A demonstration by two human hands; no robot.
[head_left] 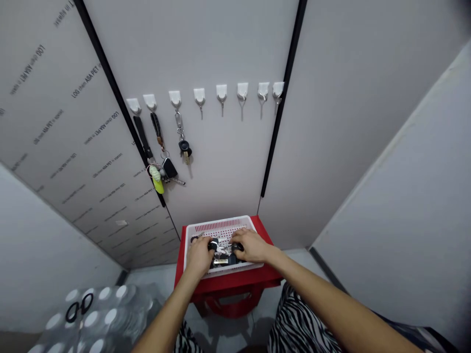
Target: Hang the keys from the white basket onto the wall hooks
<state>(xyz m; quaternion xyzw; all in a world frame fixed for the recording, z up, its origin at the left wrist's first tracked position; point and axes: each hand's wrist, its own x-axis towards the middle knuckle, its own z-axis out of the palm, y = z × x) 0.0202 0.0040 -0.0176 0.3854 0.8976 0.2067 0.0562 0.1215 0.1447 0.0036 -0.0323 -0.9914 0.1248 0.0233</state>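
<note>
Head view: we look down at eight white plastic wall hooks — three hold key bunches, five are bare. A white perforated plastic basket on a red stool holds more keys. Our left hand and right hand curl over them, half closed — whether either grips a key, we cannot tell.

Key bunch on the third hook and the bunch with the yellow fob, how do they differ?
The bunch on the third hook hangs from a metal clip, while the yellow-fob bunch hangs from a dark strap. The first has a round black fob; the second has a lime-yellow fob. The first hangs clear, while the second is crowded against a black key remote. Both hang from white wall hooks.
</note>
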